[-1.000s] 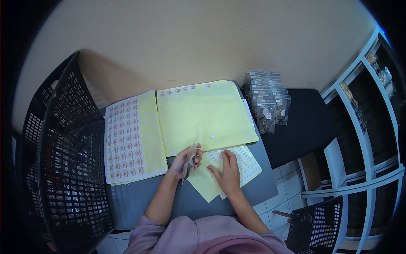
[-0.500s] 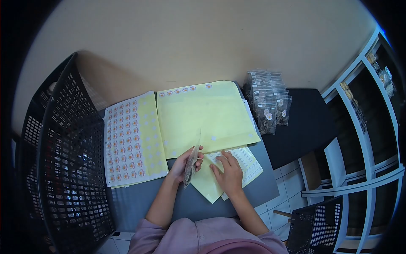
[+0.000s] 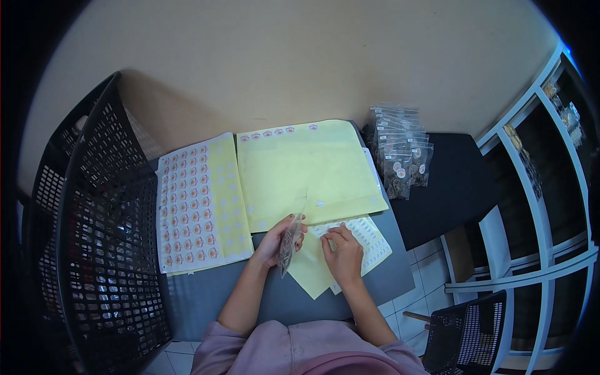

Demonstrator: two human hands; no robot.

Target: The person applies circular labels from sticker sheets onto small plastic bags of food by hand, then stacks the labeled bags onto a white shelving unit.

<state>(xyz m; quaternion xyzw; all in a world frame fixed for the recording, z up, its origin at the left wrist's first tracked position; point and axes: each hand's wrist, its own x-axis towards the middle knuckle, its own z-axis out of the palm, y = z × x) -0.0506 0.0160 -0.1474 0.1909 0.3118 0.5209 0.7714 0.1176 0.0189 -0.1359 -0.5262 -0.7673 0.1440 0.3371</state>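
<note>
My left hand [image 3: 279, 240] grips a clear zip bag [image 3: 290, 247] with dark contents, held on edge above the table. Beneath my right hand [image 3: 343, 255] lies a sheet of small white labels [image 3: 374, 247] on yellow backing. The thumb and fingers of that hand are pinched together over the sheet's left part; whatever they hold is too small to make out. Just behind both hands is a large yellow sticker backing sheet [image 3: 300, 169], with a few round stickers left along its top edge. To the left lies another sheet [image 3: 186, 206] with rows of round orange-and-white stickers.
Filled clear bags [image 3: 398, 156] with labels stand in overlapping rows at the back right, by a black surface [image 3: 453, 181]. A tall black basket [image 3: 112, 237] borders the left side. White shelving [image 3: 544, 187] and a second black basket [image 3: 465, 334] are at the right.
My right thumb and fingers have closed into a pinch over the label sheet. The bag in my left hand has turned slightly, showing more of its face.
</note>
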